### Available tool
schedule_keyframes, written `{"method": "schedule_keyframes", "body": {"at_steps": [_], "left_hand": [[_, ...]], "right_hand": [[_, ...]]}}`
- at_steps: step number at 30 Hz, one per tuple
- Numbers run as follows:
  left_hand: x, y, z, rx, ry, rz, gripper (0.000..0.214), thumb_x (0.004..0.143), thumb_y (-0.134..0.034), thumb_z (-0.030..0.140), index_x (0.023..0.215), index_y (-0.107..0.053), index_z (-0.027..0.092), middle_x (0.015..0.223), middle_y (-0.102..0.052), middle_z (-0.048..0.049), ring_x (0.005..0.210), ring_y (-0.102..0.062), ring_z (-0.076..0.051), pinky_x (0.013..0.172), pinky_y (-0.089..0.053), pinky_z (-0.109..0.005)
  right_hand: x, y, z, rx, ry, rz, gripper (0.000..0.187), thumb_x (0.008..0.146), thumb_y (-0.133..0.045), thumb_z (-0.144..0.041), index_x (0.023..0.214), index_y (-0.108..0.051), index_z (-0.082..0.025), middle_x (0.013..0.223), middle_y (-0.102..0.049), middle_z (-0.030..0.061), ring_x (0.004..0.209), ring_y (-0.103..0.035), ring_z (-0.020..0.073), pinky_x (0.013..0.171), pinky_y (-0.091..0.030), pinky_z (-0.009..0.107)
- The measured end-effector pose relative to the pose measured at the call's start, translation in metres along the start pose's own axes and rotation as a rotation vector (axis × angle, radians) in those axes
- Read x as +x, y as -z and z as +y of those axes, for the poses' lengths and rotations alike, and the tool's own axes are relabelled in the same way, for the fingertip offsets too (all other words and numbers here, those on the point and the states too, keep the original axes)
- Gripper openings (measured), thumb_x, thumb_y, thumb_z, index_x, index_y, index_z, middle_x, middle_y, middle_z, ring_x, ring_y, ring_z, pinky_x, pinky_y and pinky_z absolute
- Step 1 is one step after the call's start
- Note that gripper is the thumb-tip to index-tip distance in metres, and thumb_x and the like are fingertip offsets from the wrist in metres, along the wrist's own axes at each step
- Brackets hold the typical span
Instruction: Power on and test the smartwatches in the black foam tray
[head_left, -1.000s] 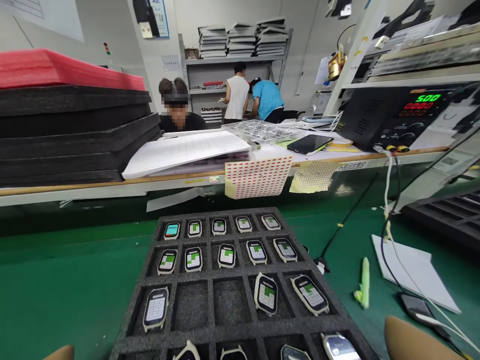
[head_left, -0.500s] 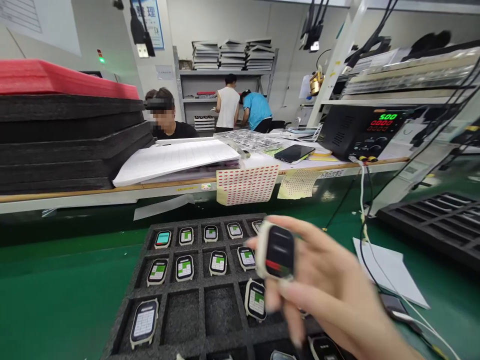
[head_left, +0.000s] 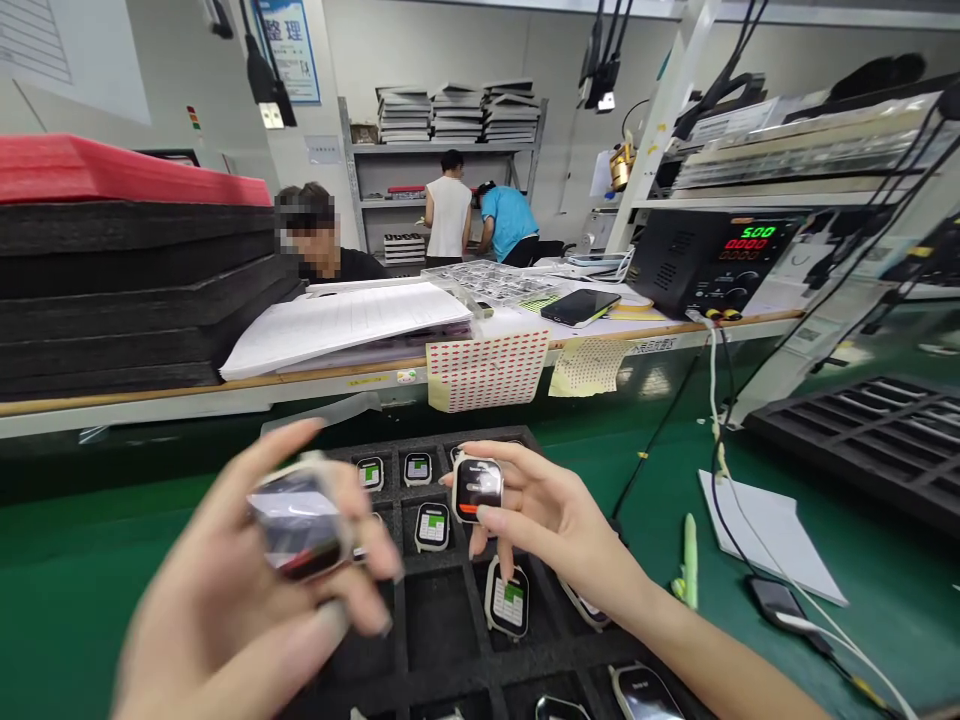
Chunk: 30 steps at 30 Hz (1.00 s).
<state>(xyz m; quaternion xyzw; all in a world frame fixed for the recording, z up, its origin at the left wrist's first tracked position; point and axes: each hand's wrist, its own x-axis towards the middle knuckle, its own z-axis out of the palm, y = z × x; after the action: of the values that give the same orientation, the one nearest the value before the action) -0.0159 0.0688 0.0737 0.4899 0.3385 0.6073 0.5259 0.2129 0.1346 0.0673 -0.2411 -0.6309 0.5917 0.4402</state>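
Observation:
My left hand, blurred by motion, grips a smartwatch body between fingers and thumb, its screen turned partly toward me. Over the far part of the tray, my right hand pinches another strapless smartwatch with a pale case; its dark screen has a red-orange strip low down. Both hands hover above a black foam tray divided into square pockets. Several watches lie in it, among them one with a green and white screen just below my right fingers. My left hand hides the tray's left side.
A green pen-like stick, white papers and cables lie on the green mat at right, near another black tray. A shelf ahead bears stacked foam, a phone and a power supply. Several people are beyond.
My left hand has come into view from the left with a watch. My right hand has moved left with its watch, whose screen now faces me more squarely. The green stick has been uncovered.

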Motion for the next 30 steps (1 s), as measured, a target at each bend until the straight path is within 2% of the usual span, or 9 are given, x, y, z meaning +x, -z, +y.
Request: {"method": "schedule_keyframes", "body": {"at_steps": [3,6,10,15,19,23,27,30], "left_hand": [[0.027,-0.022,-0.005,-0.055,0.149,-0.061,0.055,0.077,-0.071,0.015,0.127,-0.050,0.027,0.095,-0.062,-0.0050,0.075,-0.064,-0.018,0.063,-0.055,-0.027],[0.041,-0.031,-0.019,-0.093,0.190,-0.113,0.049,0.078,-0.069,0.013,0.122,-0.050,0.022,0.094,-0.062,-0.0058,0.077,-0.064,-0.018,0.067,-0.055,-0.027],[0.042,-0.026,-0.034,-0.100,0.164,-0.180,0.050,0.079,-0.069,0.012,0.122,-0.048,0.023,0.102,-0.061,-0.0073,0.088,-0.063,-0.020,0.073,-0.056,-0.029],[0.042,-0.020,-0.041,-0.074,0.150,-0.247,0.043,0.085,-0.063,0.015,0.124,-0.047,0.023,0.097,-0.061,-0.0068,0.081,-0.064,-0.018,0.070,-0.056,-0.029],[0.042,-0.019,-0.045,-0.084,0.130,-0.248,0.045,0.084,-0.063,0.013,0.125,-0.047,0.024,0.095,-0.061,-0.0054,0.078,-0.064,-0.016,0.070,-0.056,-0.030],[0.038,-0.016,-0.049,-0.106,0.097,-0.274,0.048,0.082,-0.063,0.012,0.126,-0.047,0.026,0.102,-0.060,-0.0064,0.088,-0.061,-0.019,0.076,-0.056,-0.034],[0.037,-0.014,-0.050,-0.080,0.091,-0.310,0.045,0.087,-0.058,0.015,0.128,-0.045,0.025,0.103,-0.059,-0.0081,0.092,-0.060,-0.021,0.078,-0.056,-0.036],[0.038,-0.013,-0.050,-0.051,0.083,-0.306,0.039,0.091,-0.053,0.019,0.128,-0.044,0.024,0.103,-0.058,-0.0087,0.092,-0.059,-0.022,0.077,-0.057,-0.037]], "right_hand": [[0.000,0.000,0.000,-0.023,0.015,0.022,0.040,0.087,-0.062,-0.017,0.125,-0.051,-0.021,0.099,-0.062,0.0067,0.069,-0.066,0.0141,0.048,-0.054,0.017],[-0.002,0.001,0.003,-0.019,0.013,0.037,0.039,0.087,-0.063,-0.017,0.124,-0.052,-0.021,0.096,-0.063,0.0065,0.068,-0.066,0.0142,0.047,-0.053,0.016],[-0.003,0.003,0.007,-0.019,0.009,0.058,0.032,0.088,-0.062,-0.021,0.119,-0.055,-0.019,0.091,-0.064,0.0060,0.061,-0.066,0.0130,0.044,-0.050,0.015],[-0.001,0.004,0.008,-0.019,0.003,0.079,0.030,0.089,-0.061,-0.025,0.118,-0.056,-0.019,0.088,-0.064,0.0054,0.059,-0.066,0.0137,0.042,-0.050,0.017],[0.000,0.003,0.006,-0.041,-0.008,0.091,0.032,0.087,-0.064,-0.024,0.118,-0.056,-0.019,0.089,-0.064,0.0060,0.059,-0.065,0.0137,0.043,-0.051,0.018],[0.000,0.002,0.006,-0.072,-0.041,0.094,0.031,0.086,-0.066,-0.025,0.116,-0.057,-0.019,0.088,-0.065,0.0056,0.057,-0.065,0.0134,0.042,-0.049,0.018],[0.000,0.001,0.006,-0.130,-0.050,0.158,0.026,0.085,-0.066,-0.026,0.110,-0.060,-0.018,0.082,-0.066,0.0051,0.049,-0.062,0.0119,0.038,-0.046,0.017],[0.000,0.002,0.006,-0.133,-0.037,0.144,0.024,0.087,-0.064,-0.029,0.109,-0.061,-0.018,0.081,-0.067,0.0055,0.049,-0.063,0.0127,0.038,-0.046,0.017]]}}
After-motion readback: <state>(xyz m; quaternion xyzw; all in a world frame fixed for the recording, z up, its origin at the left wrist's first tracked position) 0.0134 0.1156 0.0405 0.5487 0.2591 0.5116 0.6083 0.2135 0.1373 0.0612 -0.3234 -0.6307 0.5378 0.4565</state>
